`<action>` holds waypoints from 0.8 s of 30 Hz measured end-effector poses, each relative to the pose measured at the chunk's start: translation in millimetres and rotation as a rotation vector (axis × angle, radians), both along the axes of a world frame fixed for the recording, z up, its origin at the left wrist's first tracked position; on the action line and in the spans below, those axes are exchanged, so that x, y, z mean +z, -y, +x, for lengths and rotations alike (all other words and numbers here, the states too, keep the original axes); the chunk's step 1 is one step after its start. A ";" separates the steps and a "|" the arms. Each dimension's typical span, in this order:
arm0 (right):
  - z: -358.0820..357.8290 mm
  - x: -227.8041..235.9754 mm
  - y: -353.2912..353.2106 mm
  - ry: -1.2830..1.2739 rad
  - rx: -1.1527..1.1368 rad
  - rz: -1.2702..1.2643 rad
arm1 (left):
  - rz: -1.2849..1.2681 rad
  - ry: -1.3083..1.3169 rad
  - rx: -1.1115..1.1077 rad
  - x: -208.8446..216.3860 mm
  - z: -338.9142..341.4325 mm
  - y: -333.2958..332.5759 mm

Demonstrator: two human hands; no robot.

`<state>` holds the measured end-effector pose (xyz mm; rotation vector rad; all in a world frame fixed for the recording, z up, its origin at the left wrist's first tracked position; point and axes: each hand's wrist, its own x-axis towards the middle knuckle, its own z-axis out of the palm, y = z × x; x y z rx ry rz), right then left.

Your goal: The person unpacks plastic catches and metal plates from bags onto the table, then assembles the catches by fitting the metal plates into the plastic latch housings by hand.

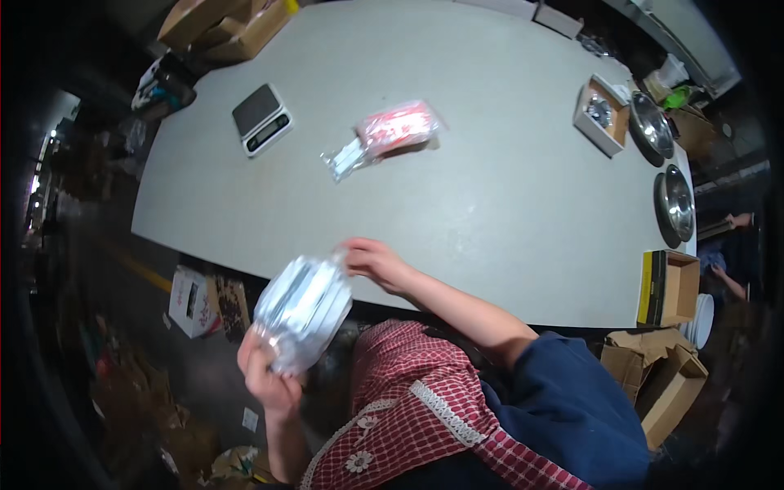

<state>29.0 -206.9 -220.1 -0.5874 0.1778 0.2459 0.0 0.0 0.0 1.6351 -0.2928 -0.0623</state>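
A clear plastic bag [304,298] packed with flat, pale blue-white pieces is held up at the table's near edge, tilted and smeared by motion. My left hand [268,380] is closed around its lower end. At the bag's upper right corner, my right hand [371,263] pinches the loose plastic, with some fingertips hidden. Farther off on the table lies a clear bag of red-and-white items [400,126]. Touching its left end is a small clear packet [347,158] with pale blue-white contents.
A kitchen scale [263,120] sits at the table's [506,204] left. Along the right edge are a white box [603,114] with shiny metal parts, two steel bowls [678,204] and a yellow-black carton [668,287]. Cardboard boxes [229,28] occupy the far left corner. Another person [735,253] is at far right.
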 end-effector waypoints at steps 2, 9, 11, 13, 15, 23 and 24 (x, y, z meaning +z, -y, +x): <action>-44.3 -6.7 48.9 -0.007 -0.219 -0.108 | -0.273 -0.412 -0.019 -4.4 23.0 36.0; -210.7 -20.9 203.7 -0.223 -0.946 -0.748 | 0.064 -0.359 -0.780 -25.0 12.5 165.3; -212.6 -23.4 211.6 -0.221 -1.117 -0.605 | 0.118 -0.398 -0.898 -22.7 25.2 166.6; -219.6 -27.3 206.3 -0.204 -1.189 -0.695 | 0.081 -0.359 -0.876 -38.2 35.8 169.4; -227.7 -14.2 190.2 -0.391 -1.224 -1.006 | 0.259 -0.196 -0.915 -55.5 44.9 175.8; -177.5 15.3 157.5 -0.394 -1.019 -1.961 | 1.070 1.105 -0.869 -196.3 95.9 162.9; -180.2 18.2 156.7 -0.376 -0.911 -1.963 | 1.069 1.198 -0.795 -199.5 87.7 162.6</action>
